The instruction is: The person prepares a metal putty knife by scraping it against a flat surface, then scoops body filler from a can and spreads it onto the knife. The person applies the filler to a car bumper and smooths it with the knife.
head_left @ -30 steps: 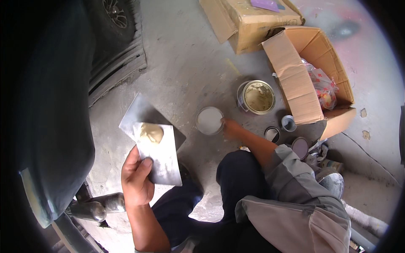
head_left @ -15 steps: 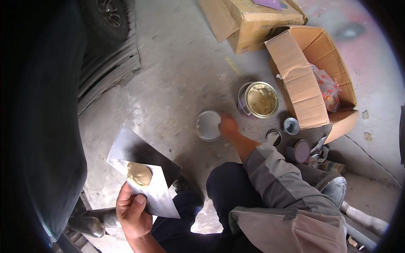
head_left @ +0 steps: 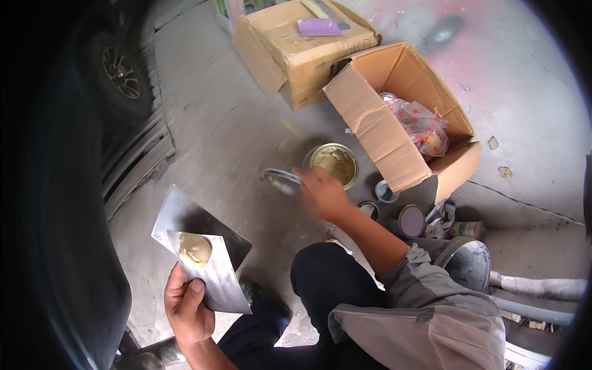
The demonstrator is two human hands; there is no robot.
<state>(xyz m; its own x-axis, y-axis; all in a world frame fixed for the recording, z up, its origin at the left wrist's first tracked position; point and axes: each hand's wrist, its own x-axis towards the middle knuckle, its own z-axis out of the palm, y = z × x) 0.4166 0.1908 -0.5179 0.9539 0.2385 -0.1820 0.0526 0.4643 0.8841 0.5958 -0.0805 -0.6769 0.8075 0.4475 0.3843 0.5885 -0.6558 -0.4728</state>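
Note:
My left hand (head_left: 189,308) pinches a flat metal putty spreader (head_left: 223,280) between thumb and fingers. A smooth lump of beige putty (head_left: 195,249) sits on its upper part. A second, darker metal plate (head_left: 174,213) lies behind the spreader, partly covered by it; how it is held is hidden. My right hand (head_left: 325,196), slightly blurred, grips a round can lid (head_left: 281,180) by its right edge. The lid is tilted and raised off the floor. Just beyond that hand stands an open can of beige putty (head_left: 339,161), its near side partly hidden.
Two cardboard boxes stand beyond the can: one topped by a purple sheet (head_left: 319,28), the other an open box (head_left: 370,117) holding a plastic bag (head_left: 421,126). Small cans (head_left: 411,221) and a bucket (head_left: 467,262) are at right. A vehicle wheel (head_left: 121,73) is far left.
My right hand has picked the lid up from the floor and tilted it, bringing it closer to the putty can. The view has shifted; my left hand keeps the same hold.

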